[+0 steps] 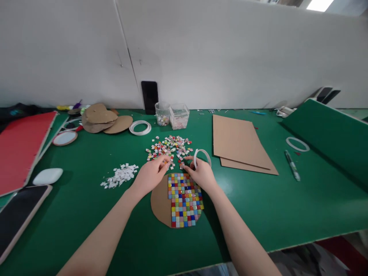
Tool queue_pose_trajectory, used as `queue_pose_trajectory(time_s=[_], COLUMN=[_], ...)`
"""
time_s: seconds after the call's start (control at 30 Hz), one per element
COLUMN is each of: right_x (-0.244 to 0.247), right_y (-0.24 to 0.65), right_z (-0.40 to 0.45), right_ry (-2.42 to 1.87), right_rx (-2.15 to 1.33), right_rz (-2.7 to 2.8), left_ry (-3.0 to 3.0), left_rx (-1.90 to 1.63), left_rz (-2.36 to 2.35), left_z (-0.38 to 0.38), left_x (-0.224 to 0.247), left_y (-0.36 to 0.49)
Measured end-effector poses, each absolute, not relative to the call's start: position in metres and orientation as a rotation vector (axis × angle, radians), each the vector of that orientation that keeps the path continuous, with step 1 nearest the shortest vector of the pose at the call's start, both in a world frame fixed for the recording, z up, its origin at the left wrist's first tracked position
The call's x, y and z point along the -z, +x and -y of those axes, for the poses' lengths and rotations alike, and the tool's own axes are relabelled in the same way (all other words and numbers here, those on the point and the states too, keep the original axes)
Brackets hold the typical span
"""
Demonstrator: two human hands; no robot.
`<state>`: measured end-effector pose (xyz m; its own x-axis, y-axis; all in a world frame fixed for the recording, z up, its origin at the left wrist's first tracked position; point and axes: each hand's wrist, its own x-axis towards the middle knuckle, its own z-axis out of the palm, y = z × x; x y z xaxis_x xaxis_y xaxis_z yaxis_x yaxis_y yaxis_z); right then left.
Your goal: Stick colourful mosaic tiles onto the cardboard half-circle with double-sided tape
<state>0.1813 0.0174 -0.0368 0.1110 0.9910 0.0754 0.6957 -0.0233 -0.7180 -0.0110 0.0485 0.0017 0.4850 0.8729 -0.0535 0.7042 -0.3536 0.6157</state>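
A round cardboard disc [159, 203] lies near the table's front, its right part covered with rows of colourful square tiles [185, 201]. Beyond it spreads a pile of loose tiles [171, 145]. My left hand [151, 174] is at the near left of that pile, fingers pinched together; what they hold is too small to make out. My right hand [201, 172] is above the disc's upper right edge, holding a roll of white tape [207, 154] around its fingers, with thumb and forefinger apart beside the loose tiles.
White scraps [121, 175] lie at left, near a phone [20, 214] and white case [48, 176]. Behind stand clear containers [179, 116], a tape roll [140, 127] and cardboard discs [99, 117]. Cardboard sheets [238, 142] and a pen [292, 165] are at right.
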Motion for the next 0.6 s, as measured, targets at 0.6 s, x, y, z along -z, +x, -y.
queue_pose_trajectory(time_s=[0.6], right_x=[0.036], right_y=[0.18], right_z=[-0.018], right_ry=[-1.57], right_rx=[-0.751], right_rz=[1.49], left_ry=[1.986], left_rx=[-0.626], left_rz=[-1.554], left_z=[-0.066], left_x=[-0.002], left_y=[-0.036])
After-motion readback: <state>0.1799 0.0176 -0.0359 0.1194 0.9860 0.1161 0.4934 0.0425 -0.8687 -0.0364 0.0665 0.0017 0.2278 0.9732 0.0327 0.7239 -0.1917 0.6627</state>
